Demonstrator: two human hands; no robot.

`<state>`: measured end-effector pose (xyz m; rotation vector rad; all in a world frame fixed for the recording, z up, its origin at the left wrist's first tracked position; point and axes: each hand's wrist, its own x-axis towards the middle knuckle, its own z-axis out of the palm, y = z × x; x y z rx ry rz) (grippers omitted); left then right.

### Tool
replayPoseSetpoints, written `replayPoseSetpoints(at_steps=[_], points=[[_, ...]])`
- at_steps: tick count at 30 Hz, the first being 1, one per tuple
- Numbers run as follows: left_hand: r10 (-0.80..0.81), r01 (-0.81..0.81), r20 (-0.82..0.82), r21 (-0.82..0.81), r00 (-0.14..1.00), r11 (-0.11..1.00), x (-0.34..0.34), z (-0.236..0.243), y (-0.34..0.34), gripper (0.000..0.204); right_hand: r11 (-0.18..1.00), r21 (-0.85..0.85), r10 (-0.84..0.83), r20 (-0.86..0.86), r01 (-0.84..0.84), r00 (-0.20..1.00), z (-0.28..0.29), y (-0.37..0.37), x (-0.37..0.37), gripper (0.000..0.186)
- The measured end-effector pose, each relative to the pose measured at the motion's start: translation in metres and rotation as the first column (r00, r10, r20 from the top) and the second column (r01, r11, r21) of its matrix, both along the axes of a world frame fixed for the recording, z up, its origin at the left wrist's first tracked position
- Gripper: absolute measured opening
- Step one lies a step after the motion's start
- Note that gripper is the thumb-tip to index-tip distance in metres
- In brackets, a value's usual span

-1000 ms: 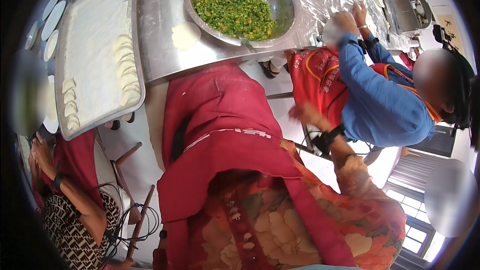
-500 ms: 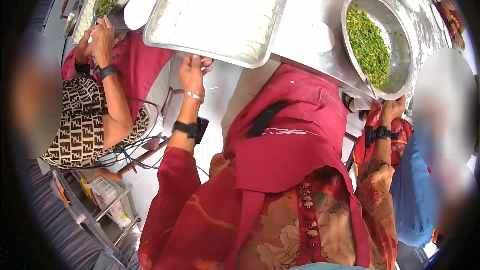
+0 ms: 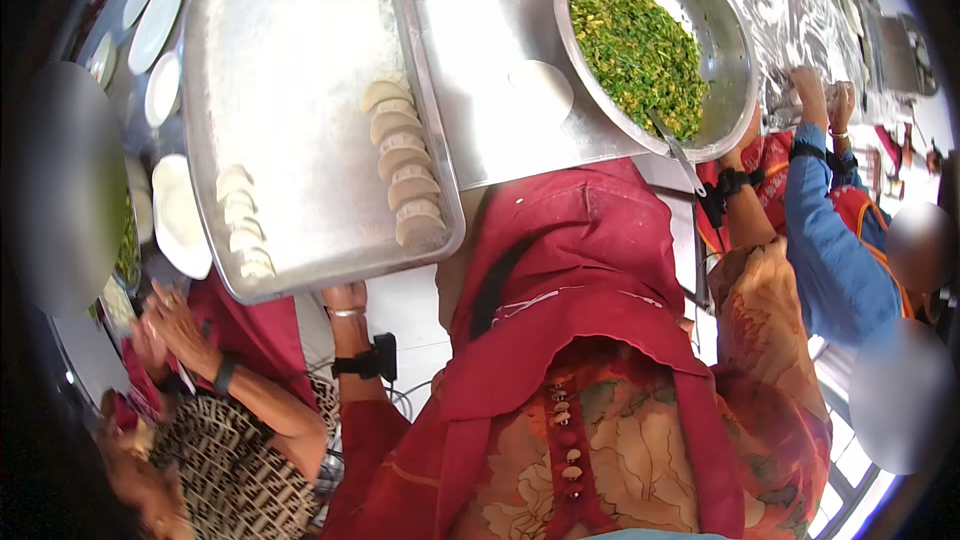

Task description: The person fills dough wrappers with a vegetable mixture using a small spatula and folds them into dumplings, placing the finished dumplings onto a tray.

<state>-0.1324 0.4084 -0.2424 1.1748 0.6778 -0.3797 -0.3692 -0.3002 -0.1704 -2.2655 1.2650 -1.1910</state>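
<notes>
A large metal tray [image 3: 345, 268] overhangs the table's near edge at left. Crescent-shaped dumplings stand in it in two rows: one row [image 3: 405, 165] along the right side, a shorter one [image 3: 243, 225] near the left corner. My left hand [image 3: 345, 296] holds the tray's near edge from below, its fingers hidden under it. At right a round metal bowl [image 3: 725, 60] holds chopped green and yellow filling [image 3: 640, 50], with a metal spoon [image 3: 680, 152] leaning over its near rim. Against the bowl's near right side is my right hand [image 3: 738, 152], mostly covered by the bowl.
A pale round disc [image 3: 541, 90] lies on the metal table [image 3: 470, 30] between tray and bowl. White plates [image 3: 180, 215] stand left of the tray. Close at left another person's hands [image 3: 175, 325] work together. At far right, a person's floury hands [image 3: 815, 100] are over the flour-dusted tabletop.
The view has turned. The tray has come nearer to me and further past the table edge, with my left hand under it. My right hand stays at the bowl.
</notes>
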Motion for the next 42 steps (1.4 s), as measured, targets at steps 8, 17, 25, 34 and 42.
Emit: replayPoseSetpoints(at_steps=[8,17,25,34,42], points=[[-0.486,0.543,0.332,-0.104,0.809,0.833,-0.018,-0.048,0.060,0.039,0.995,0.042,-0.089,-0.049,0.091,0.995,0.016,0.028,-0.009,0.018],[-0.625,0.679,-0.273,0.201,0.731,0.707,-0.013,0.025,-0.011,0.025,0.998,0.035,-0.049,-0.007,0.049,0.999,0.014,0.020,-0.002,0.018],[-0.867,0.725,0.084,0.512,0.491,0.461,-0.076,0.134,-0.140,0.008,0.999,0.025,-0.026,-0.098,0.029,0.995,0.043,0.050,0.024,0.020],[-0.949,0.106,0.312,0.943,0.052,0.316,-0.053,0.206,-0.301,0.031,0.976,-0.179,-0.136,-0.063,0.123,0.989,0.039,0.055,0.045,0.008],[-0.970,-0.209,0.015,0.977,0.244,-0.037,0.001,0.167,-0.371,0.028,0.976,-0.158,-0.147,0.021,0.149,0.989,0.046,0.061,0.036,0.011]])
